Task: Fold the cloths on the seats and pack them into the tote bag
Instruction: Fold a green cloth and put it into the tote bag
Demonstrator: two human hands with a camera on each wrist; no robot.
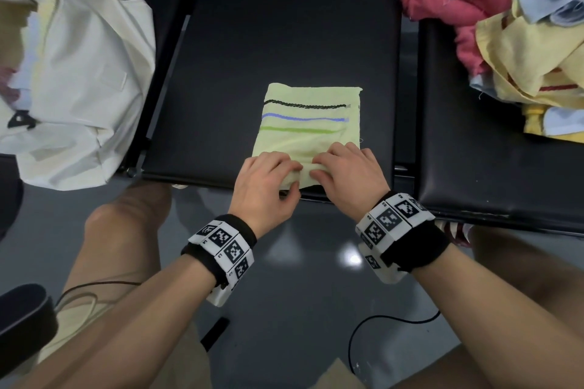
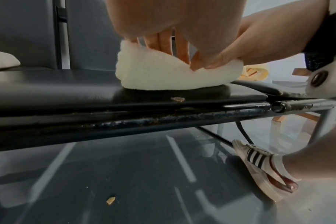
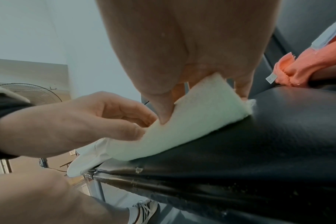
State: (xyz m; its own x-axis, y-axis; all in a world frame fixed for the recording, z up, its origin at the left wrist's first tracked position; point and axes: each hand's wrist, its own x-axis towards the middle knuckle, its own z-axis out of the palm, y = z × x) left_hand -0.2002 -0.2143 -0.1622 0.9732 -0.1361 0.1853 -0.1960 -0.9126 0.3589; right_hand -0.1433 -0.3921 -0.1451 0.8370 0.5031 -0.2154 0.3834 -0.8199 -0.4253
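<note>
On the middle seat (image 1: 284,41) we have the pale yellow cloth (image 1: 311,117) lying flat, its three stripes across it, and its near edge lifted just at the seat's front lip. Both of our hands work that edge side by side: the left hand (image 1: 268,181) pinches the near left corner between thumb and curled fingers, and the right hand (image 1: 346,172) does the same on the near right part, thumb under and fingers over (the wrist views show the cloth rising in a soft loop from the cushion into both grips). We judge this hold is meant to carry the near edge away from us over the stripes, so the fold comes out square; gripping at two points keeps the edge straight instead of sagging in the middle.

The tote bag (image 1: 82,73) sits slumped on the seat to our left, mouth towards us, near enough for a short carry once the cloth is folded. The heap of unfolded cloths (image 1: 505,28), pink, blue and yellow, waits on the seat to our right, well apart from the working cloth, so much of the task looks undone.
</note>
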